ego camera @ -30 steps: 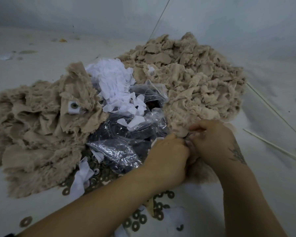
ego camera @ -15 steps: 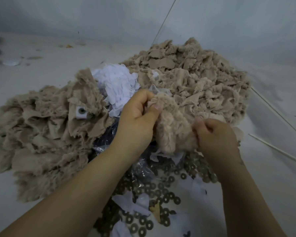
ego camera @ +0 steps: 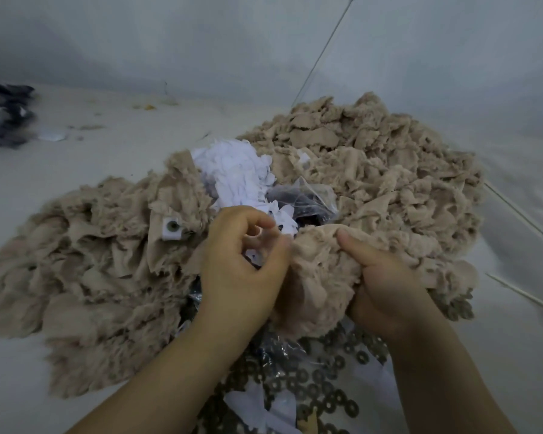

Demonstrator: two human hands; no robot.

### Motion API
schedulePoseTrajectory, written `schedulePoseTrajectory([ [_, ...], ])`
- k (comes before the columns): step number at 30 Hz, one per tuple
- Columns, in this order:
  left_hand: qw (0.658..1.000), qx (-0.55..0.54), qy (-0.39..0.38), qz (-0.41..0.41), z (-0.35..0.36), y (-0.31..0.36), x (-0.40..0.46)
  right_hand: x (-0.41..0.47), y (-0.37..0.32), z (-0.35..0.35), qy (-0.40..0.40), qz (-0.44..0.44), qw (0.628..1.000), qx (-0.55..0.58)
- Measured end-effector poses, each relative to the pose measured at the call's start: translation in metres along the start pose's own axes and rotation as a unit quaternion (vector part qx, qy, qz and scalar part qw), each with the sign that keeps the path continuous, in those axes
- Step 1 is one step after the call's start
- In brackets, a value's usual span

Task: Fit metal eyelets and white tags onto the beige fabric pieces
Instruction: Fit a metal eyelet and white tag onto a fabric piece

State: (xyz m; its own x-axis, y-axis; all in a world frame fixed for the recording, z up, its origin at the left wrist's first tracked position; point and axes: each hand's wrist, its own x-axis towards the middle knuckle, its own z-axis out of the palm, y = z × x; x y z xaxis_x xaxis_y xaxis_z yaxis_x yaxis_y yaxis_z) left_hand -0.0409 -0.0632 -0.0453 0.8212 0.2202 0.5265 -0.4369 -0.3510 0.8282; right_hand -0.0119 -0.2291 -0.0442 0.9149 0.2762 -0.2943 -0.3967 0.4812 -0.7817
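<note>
Evidently our right hand [ego camera: 386, 286] gripped a beige fabric piece [ego camera: 320, 270]; left hand [ego camera: 242, 264] pinched a white tag [ego camera: 254, 254]. Loose fur risked hiding the hole.

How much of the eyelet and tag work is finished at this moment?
Done: one beige fabric piece on the left heap shows a white square tag with a metal eyelet. In hand: the right hand grips a fluffy beige piece; the left hand pinches beside it. Left: the large right beige pile, loose ring eyelets.
</note>
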Motion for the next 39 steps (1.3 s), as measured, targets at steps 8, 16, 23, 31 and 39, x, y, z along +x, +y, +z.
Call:
schedulePoseTrajectory([
  [8, 0.974, -0.106, -0.169, -0.107, -0.001, -0.008, 0.006, -0.004, 0.001, -0.008, -0.032, 0.018, 0.999, 0.031],
  [16, 0.988, 0.023, -0.143, -0.049, -0.001, -0.010, 0.007, -0.007, 0.000, -0.009, -0.070, -0.016, 0.997, 0.036],
  [23, 0.991, 0.097, -0.059, -0.065, -0.007, -0.018, 0.012, -0.008, 0.002, -0.006, -0.085, -0.015, 0.996, 0.014],
  [31, 0.979, 0.166, -0.091, 0.075, -0.001, -0.002, 0.001, -0.006, 0.013, -0.003, -0.078, -0.011, 0.996, -0.047],
  [39, 0.984, 0.149, -0.020, 0.092, 0.006, -0.012, -0.004, -0.001, 0.023, 0.002, -0.047, -0.021, 0.998, 0.032],
])
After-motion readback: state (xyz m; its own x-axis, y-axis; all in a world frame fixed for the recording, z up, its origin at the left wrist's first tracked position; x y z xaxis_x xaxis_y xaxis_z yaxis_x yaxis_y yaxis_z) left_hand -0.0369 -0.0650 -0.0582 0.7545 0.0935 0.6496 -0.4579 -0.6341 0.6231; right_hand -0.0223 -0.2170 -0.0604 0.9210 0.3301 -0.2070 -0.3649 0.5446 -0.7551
